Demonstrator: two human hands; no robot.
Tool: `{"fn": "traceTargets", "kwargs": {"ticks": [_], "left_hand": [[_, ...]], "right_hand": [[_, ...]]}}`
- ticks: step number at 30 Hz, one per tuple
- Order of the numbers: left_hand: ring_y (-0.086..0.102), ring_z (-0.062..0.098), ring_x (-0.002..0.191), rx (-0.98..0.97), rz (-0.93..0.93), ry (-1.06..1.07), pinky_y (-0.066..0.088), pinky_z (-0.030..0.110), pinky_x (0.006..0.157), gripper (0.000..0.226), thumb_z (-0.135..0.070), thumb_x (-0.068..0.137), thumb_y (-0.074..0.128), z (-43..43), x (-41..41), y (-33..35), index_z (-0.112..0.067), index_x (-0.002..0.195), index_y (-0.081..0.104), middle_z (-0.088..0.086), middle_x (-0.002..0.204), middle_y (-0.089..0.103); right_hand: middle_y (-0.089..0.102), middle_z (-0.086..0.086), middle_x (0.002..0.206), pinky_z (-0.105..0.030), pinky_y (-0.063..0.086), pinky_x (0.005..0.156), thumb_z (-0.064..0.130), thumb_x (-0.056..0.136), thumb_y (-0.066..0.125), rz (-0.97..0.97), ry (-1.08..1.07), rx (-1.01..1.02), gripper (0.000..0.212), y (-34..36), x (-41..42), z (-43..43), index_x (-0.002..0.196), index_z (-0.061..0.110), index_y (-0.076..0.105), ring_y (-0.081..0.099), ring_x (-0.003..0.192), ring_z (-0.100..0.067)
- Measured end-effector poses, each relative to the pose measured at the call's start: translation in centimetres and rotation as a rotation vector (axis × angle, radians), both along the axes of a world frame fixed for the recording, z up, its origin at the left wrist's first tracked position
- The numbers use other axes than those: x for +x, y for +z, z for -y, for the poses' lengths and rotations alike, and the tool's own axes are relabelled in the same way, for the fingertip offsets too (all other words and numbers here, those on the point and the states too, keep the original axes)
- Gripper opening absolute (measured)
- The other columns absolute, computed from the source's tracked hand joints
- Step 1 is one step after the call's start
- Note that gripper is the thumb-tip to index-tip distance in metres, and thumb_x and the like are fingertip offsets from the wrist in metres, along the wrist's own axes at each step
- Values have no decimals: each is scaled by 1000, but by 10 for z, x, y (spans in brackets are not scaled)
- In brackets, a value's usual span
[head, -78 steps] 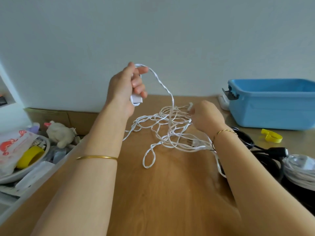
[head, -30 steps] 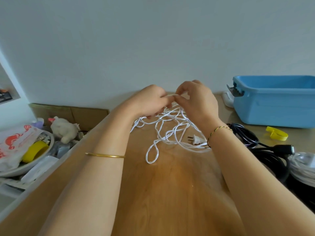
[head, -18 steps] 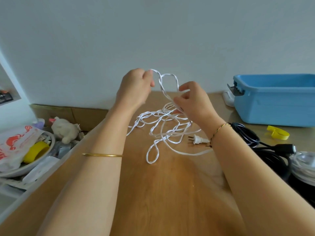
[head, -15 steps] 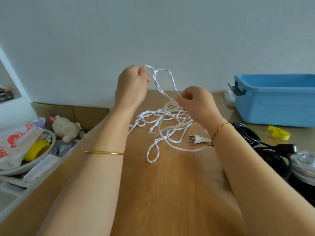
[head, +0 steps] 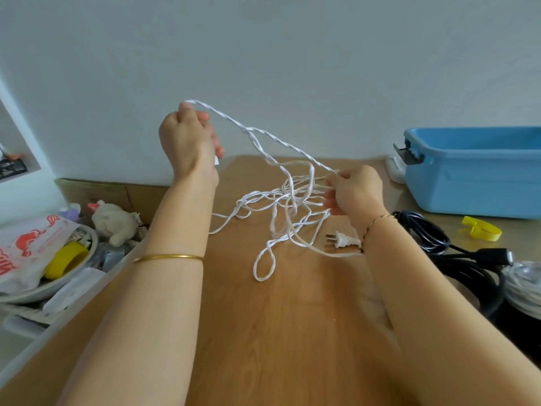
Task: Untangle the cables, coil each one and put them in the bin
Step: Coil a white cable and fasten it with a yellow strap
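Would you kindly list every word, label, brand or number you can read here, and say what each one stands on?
No text can be read.
On the white plastic bag: red print with small red lettering, too blurred and creased to read.
On the blue bin: no label shows.

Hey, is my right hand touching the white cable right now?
Touching. The head view shows the right hand pinching strands of the white cable at its fingertips, above the tangle lying on the table.
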State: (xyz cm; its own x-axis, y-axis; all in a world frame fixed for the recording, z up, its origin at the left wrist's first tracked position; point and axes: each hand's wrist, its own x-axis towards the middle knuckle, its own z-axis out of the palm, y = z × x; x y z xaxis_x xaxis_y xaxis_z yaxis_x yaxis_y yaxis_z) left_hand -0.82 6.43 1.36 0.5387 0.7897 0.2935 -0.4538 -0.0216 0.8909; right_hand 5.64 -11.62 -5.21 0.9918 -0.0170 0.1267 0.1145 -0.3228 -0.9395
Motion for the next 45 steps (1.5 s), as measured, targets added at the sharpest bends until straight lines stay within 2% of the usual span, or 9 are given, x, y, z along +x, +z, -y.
{"fn": "traceTargets", "kwargs": {"ticks": [4,9,14,18,24,32,35,39,45], "left_hand": [[31,11,32,-92,52,-12,28,17,39,37,-19,103,30,0,-2,2,-13,68,43,-10,35,34],[34,12,33,-97,45,-50,29,17,38,39,-20,103,30,-1,-2,3,-12,68,44,-6,39,41],[34,11,31,58,-93,-199,29,16,38,38,-21,104,31,15,3,-2,-12,70,46,-7,35,40],[30,12,31,229,-218,-281,26,16,41,36,-19,102,36,30,5,-8,-10,69,47,-6,34,36],[30,12,31,309,-363,-423,30,17,43,30,-15,97,38,36,-1,-9,-10,69,49,-6,36,33],[31,5,31,-492,-21,-1054,36,12,43,33,-22,99,35,25,-10,0,-9,74,54,-6,35,29],[36,8,32,-759,243,-1037,49,18,51,27,-10,93,35,17,-8,0,2,85,58,-6,39,35],[43,13,40,-802,431,-886,50,44,86,25,-2,94,28,4,-2,-3,2,97,52,0,51,42],[54,11,63,-601,389,-503,40,52,98,37,-20,105,29,2,9,-12,-11,75,48,-3,68,53]], "right_hand": [[58,-9,87,-33,45,72,5,90,47,55,-127,-613,12,2,-8,8,88,6,59,59,83,-33],[59,-14,117,-41,47,88,-2,85,46,105,-99,-854,35,3,-13,7,115,8,60,53,110,-35],[61,-9,117,-26,44,80,-4,83,51,225,240,-281,45,19,-9,-5,125,10,58,55,94,-18],[69,-7,101,-27,45,84,12,93,50,153,459,231,20,40,-26,-12,105,11,66,62,90,-14],[68,-1,62,-23,43,66,6,89,60,189,541,264,11,35,-27,-20,79,10,61,62,71,-20],[46,-1,53,-37,54,63,14,94,55,-52,561,453,15,25,-20,-6,82,6,57,47,39,-13],[42,-2,53,-21,43,37,12,95,54,-182,616,473,13,28,-26,-9,84,6,56,33,35,-8],[42,-4,53,-14,24,31,7,95,51,-294,694,355,13,26,-27,-15,83,5,54,27,34,-7],[49,-9,62,-19,40,38,4,91,52,-175,901,-27,13,28,-39,-16,91,-1,65,44,39,-12]]}}
